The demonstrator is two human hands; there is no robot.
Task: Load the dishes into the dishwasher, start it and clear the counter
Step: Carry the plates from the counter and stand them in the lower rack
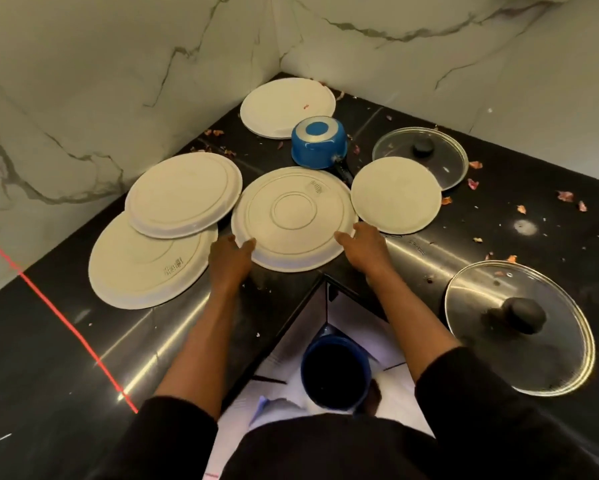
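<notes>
a person leans into the inner corner of a black l-shaped worktop (pixel 48 358) and sets both hands to the near rim of the middle plate (pixel 293 219), which lies face down just back from that corner. the left hand (pixel 230 258) and the right hand (pixel 362 247) each lay a thumb on top of the rim, one on either side. whether the fingers are hooked beneath cannot be told, and the plate looks to sit flat. loading seems barely begun, with much left out: two overlapping plates (pixel 183 194) toward the left edge, a far plate (pixel 287 107) in the back corner by the walls, an upturned blue saucepan (pixel 318 142) behind the middle plate, a small plate (pixel 396 195) just beside it on the right and overlapping a glass lid (pixel 421 157), and a larger glass lid (pixel 519 327) near the right front edge. dry scraps (pixel 565 195) dot the right side. the dishwasher is out of view. the step in hand appears to be picking up this plate; the next move likely calls for fingers slipped under the rim and a level lift clear of the small plate and the saucepan.
</notes>
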